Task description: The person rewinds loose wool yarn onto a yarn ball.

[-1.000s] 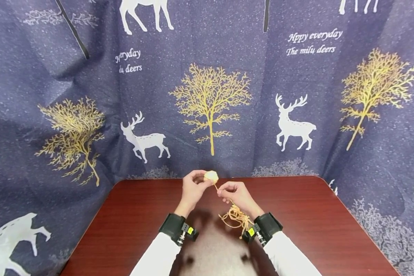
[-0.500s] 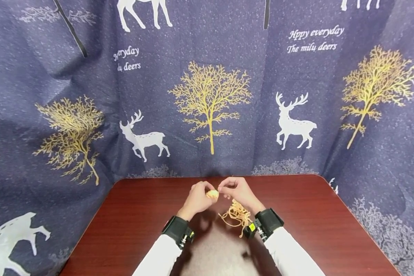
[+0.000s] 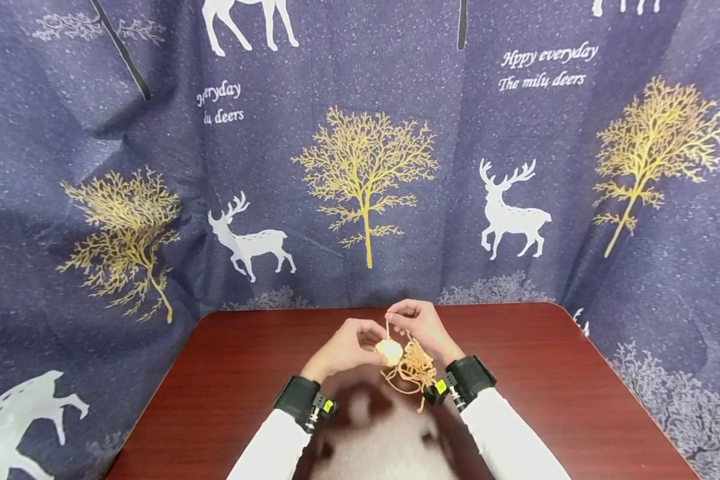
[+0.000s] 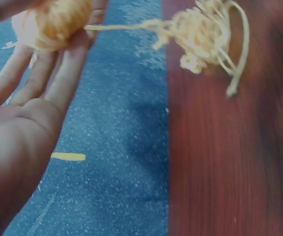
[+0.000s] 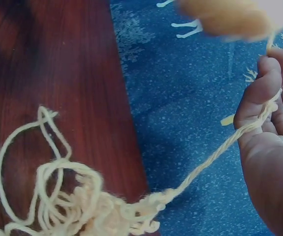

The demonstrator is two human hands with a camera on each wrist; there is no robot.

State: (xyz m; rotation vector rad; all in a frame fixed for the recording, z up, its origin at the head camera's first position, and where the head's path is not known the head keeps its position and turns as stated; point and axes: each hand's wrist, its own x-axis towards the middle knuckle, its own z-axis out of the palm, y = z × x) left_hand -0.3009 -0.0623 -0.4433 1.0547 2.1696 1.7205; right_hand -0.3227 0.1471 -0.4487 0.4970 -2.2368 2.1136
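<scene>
A small ball of pale yellow yarn (image 3: 389, 351) sits in the fingers of my left hand (image 3: 349, 347), which grips it above the table. In the left wrist view the wound yarn ball (image 4: 65, 22) lies between thumb and fingers. My right hand (image 3: 421, 328) pinches a yarn strand (image 3: 387, 328) that runs down to the ball, a little beyond it. A doubled length of yarn (image 5: 215, 153) passes through the right palm to a loose tangle of yarn (image 3: 419, 368) beneath the right wrist.
The reddish-brown wooden table (image 3: 234, 373) has a bright reflection near its front. A dark blue cloth (image 3: 396, 280) printed with deer and trees hangs right behind the far edge. Black wrist straps with cameras (image 3: 300, 400) sit on both forearms.
The ball in my left hand has moved nearer to me and to the right, toward the tangle. My right hand has shifted slightly away and right, and keeps its pinch on the strand.
</scene>
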